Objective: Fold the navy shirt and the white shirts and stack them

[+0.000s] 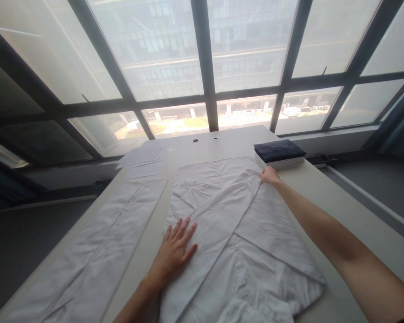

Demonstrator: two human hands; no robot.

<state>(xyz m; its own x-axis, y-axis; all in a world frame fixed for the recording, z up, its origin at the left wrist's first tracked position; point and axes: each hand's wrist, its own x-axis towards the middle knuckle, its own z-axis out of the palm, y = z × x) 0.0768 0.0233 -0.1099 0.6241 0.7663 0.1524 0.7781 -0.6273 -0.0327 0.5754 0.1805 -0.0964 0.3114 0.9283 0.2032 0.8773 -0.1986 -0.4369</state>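
Note:
A white buttoned garment, which looks like a shirt or lab coat (218, 211), lies spread on the table with one side folded diagonally across it. My left hand (178, 244) rests flat on its left part, fingers spread. At the upper right, my right hand (270, 175) pinches the garment's edge, thumb and fingers closed on the cloth. Just beyond the right hand is a dark navy folded cloth (279, 150) on top of a white stack. Creases run over the garment's lower right, where a corner juts out.
Another white garment (117, 237), folded long and narrow, lies on the left of the white table (235, 139). Several sheets of paper (144, 157) sit at the back left. Two small dark holes are near the far edge. Large windows (245, 45) stand behind the table.

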